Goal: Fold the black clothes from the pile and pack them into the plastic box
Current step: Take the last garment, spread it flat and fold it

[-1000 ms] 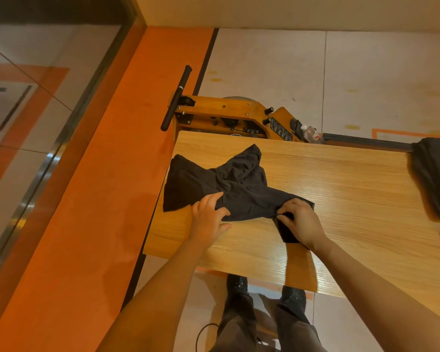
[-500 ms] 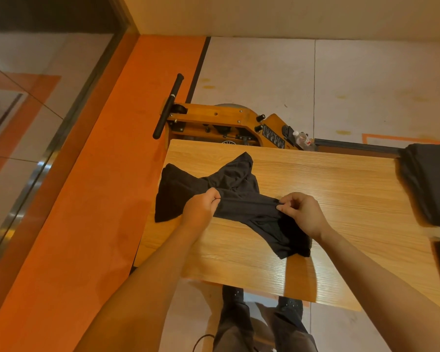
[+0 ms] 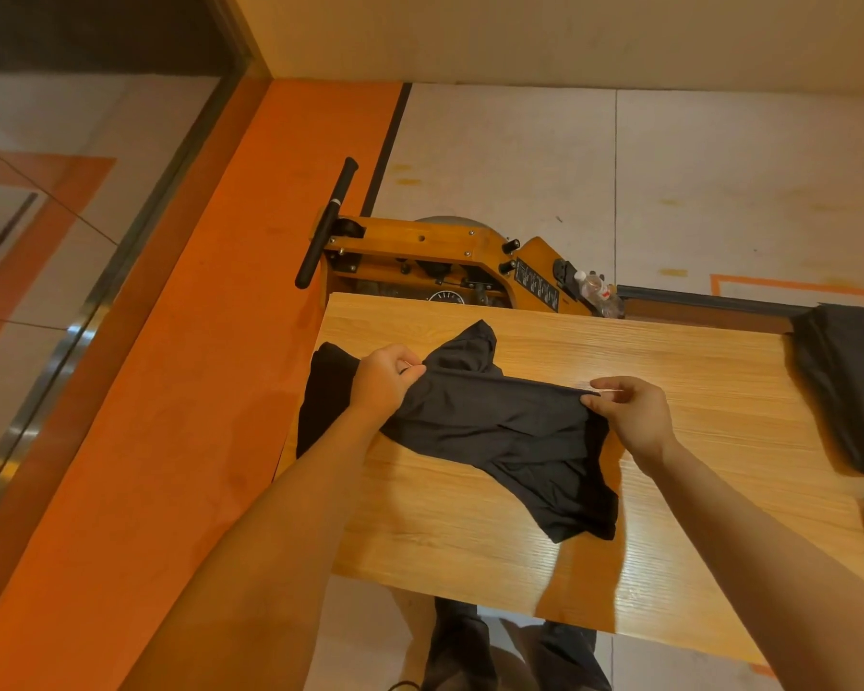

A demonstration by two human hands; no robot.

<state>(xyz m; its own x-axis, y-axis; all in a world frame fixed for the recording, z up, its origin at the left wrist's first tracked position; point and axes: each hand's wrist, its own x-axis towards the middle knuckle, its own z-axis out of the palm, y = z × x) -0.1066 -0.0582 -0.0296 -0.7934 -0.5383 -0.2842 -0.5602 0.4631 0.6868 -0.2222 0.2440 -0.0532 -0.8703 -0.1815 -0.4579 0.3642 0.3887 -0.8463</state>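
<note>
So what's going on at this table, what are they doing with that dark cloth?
A person is sorting out a black garment on a wooden table, getting it ready to fold. The left hand and the right hand each pinch its upper edge and hold it stretched between them, with the rest draped on the tabletop. More dark clothes lie at the table's right edge. No plastic box is in view.

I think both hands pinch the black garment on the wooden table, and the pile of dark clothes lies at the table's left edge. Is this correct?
Not quite. The head view shows the left hand and right hand pinching the black garment on the wooden table, but the pile of dark clothes lies at the table's right edge.
</note>
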